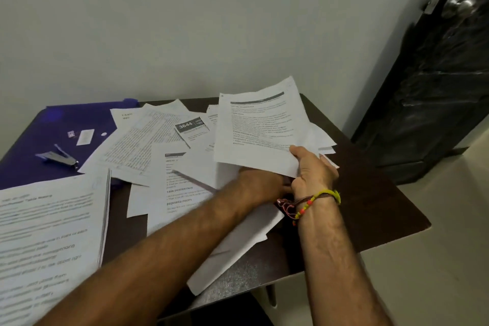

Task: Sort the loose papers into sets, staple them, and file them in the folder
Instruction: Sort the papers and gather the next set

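Fingers of the right hand (312, 169) pinch the near edge of a small sheaf of printed sheets (262, 127), thumb on top, the rest curled underneath; the sheaf is lifted and tilted up off the pile. Left hand (260, 185) sits under the raised sheets, its fingers hidden by paper, so cannot tell whether they grip anything.

Loose papers (164, 145) lie fanned and overlapping across the middle of the counter (370, 193). A thicker stack (50, 233) is at the near left. Blue folder (53, 127) lies flat at the far left with the stapler (59, 157) resting on it.

Risks, as I judge them:
- Grip is only at one edge, so sheets could slide out or fan apart and mix back into the pile.
- One sheet (232, 251) overhangs the near counter edge; a forearm brushing it could push it to the floor.
- Sheets overlap heavily, so an extra page may get picked up into the wrong set.
- Stapler sits on the folder, which must be cleared before filing.
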